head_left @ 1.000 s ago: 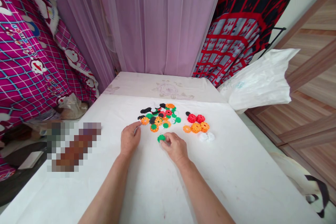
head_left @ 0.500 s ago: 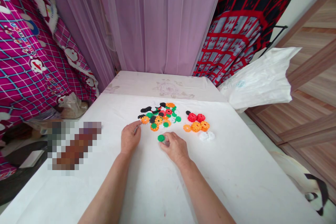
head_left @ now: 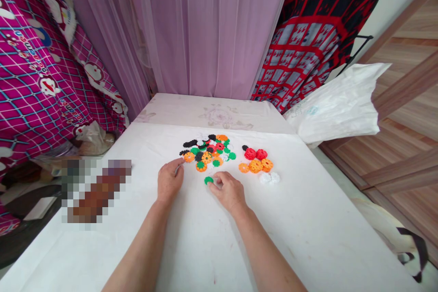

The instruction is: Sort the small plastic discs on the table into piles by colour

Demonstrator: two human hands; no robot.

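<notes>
Between the thumb and fingertips of my right hand (head_left: 230, 190) is a green notched plastic disc (head_left: 208, 180), held just in front of the mixed pile. My left hand (head_left: 170, 179) rests on the table with fingers stretched out and the thumb apart. Its fingertips are at the edge of an orange notched disc (head_left: 189, 157) on the pile's near left side; whether they press on it I cannot tell. Black, white, green, red and orange discs lie jumbled in that pile. To the right, red discs (head_left: 251, 154), orange discs (head_left: 255, 166) and white discs (head_left: 269, 178) lie grouped by colour.
A single black disc (head_left: 245, 148) lies beside the red ones. The white table (head_left: 205, 246) has a floral cloth strip (head_left: 219, 114) at its far end. A white plastic bag (head_left: 338, 105) hangs by the right edge. A blurred-out patch (head_left: 99, 191) covers the left edge.
The green disc in my right hand has tilted and shifted very slightly left. My left hand has stayed in nearly the same place.
</notes>
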